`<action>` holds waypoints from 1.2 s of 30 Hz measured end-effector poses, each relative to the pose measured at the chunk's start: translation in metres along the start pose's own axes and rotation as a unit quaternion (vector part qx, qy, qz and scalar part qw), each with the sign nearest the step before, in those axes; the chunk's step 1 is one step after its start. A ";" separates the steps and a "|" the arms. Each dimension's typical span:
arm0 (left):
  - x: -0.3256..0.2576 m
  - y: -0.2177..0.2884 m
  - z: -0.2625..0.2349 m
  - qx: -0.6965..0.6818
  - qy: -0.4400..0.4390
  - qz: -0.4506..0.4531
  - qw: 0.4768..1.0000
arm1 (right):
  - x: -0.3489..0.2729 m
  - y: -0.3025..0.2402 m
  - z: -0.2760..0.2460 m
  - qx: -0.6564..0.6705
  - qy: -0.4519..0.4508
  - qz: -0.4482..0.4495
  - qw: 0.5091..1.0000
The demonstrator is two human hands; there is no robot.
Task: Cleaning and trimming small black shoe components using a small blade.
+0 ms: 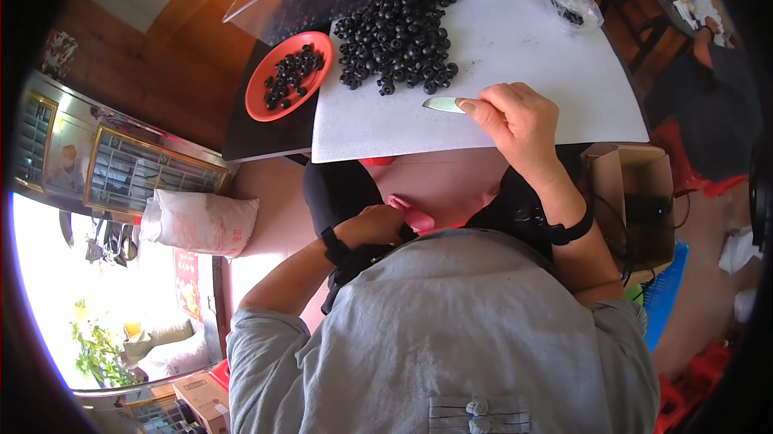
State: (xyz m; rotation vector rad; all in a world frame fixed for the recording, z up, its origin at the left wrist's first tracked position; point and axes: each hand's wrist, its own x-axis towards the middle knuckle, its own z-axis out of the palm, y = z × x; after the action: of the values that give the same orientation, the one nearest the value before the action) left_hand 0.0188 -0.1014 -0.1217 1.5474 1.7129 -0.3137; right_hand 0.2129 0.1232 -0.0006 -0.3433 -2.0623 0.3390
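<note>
Knife [443, 105] gripped in the closed right hand [519, 124] — blade on the white board [523, 47], near black beads [398, 35]; left hand [372, 226] at lap, grip unclear; red bowl [259, 104] beside.

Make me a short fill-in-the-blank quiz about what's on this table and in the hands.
1. The right hand holds a ____.
2. The plate beside the white board is ____ in colour.
3. The pile of small rings on the board is ____.

Missing words: knife; red; black
</note>
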 end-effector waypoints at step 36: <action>-0.014 0.041 -0.163 0.035 0.687 0.030 0.726 | 0.004 -0.002 0.006 0.030 0.037 0.036 0.998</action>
State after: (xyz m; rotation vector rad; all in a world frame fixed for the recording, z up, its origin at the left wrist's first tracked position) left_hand -0.0059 0.0035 0.0075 2.0254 2.6606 1.1436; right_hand 0.2058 0.1226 0.0002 -0.3888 -1.9660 0.4241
